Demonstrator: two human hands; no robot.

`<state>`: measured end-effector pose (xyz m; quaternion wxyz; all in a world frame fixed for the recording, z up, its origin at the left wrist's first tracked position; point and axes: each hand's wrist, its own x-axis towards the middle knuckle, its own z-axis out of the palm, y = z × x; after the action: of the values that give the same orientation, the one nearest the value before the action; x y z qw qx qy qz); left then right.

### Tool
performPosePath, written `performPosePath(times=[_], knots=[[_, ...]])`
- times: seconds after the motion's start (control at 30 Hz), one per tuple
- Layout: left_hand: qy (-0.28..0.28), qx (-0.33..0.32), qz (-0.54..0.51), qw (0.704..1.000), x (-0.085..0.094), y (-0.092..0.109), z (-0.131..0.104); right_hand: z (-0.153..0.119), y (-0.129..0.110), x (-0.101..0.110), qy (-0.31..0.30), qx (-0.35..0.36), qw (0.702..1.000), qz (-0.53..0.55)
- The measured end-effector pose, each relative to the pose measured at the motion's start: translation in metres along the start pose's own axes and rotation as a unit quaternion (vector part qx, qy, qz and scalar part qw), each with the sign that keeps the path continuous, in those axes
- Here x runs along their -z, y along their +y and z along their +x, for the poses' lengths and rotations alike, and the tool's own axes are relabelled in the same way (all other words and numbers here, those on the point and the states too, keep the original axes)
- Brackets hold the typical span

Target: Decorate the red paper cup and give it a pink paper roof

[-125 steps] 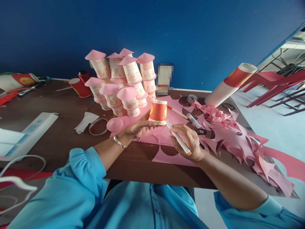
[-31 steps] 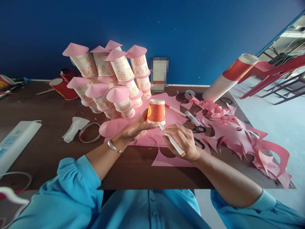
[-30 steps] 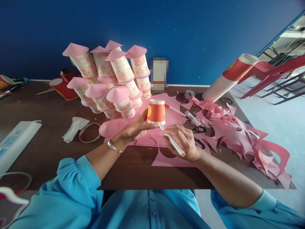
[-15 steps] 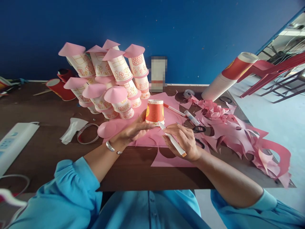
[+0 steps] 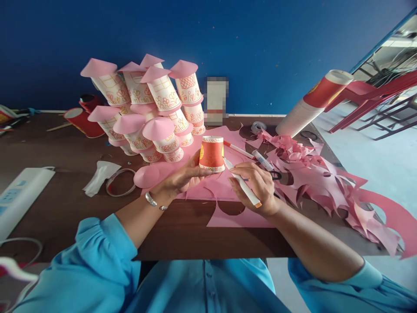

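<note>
Holding a red paper cup (image 5: 211,153), narrower end uppermost, the person has it raised in front of them at the middle of the view. White bands with small drawn marks run around its top and bottom. The left hand (image 5: 185,178) is clamped on the cup from the left and below, thumb along the lower edge, probably to steady it while leaving the near side uncovered. At the cup's right edge, the right hand (image 5: 256,184) is pinched around a white marker (image 5: 248,194) like a pen, tip towards the cup, orange end towards the person; the slant likely gives fine control. Whether the tip touches, I cannot tell.

Beneath and beyond the cup, pink paper (image 5: 236,163) covers part of a dark brown table (image 5: 202,243). Just right of the cup lie a red-and-white marker (image 5: 239,149) and a glue stick (image 5: 262,161), perhaps kept within reach. Farther right are cut pink scraps (image 5: 329,182) and, behind them, a tall leaning stack of cups (image 5: 299,117). Left of and beyond the cup, decorated cup towers (image 5: 163,138) with pink cone roofs stand close together, seemingly grouped to leave working room.
</note>
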<state>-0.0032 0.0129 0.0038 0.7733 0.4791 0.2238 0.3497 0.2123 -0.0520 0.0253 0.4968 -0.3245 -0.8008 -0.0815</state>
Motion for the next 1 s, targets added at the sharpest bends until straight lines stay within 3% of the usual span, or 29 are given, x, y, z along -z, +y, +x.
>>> performPosePath(times=[0.17,0.53,0.83,1.0], knots=[[-0.012,0.015,-0.014,1.000,0.004,-0.004,0.001,0.002,0.002,0.000,0.012,-0.031,0.999,0.025],[-0.012,-0.021,-0.001,1.000,-0.006,0.003,-0.004,0.001,0.001,0.000,0.007,-0.003,1.000,0.021],[-0.027,0.007,-0.040,0.999,0.009,-0.011,0.004,-0.003,-0.001,-0.001,-0.012,-0.018,0.999,0.034],[-0.022,-0.001,-0.039,0.999,0.006,-0.009,0.005,-0.002,-0.002,-0.002,-0.002,-0.010,0.999,0.031]])
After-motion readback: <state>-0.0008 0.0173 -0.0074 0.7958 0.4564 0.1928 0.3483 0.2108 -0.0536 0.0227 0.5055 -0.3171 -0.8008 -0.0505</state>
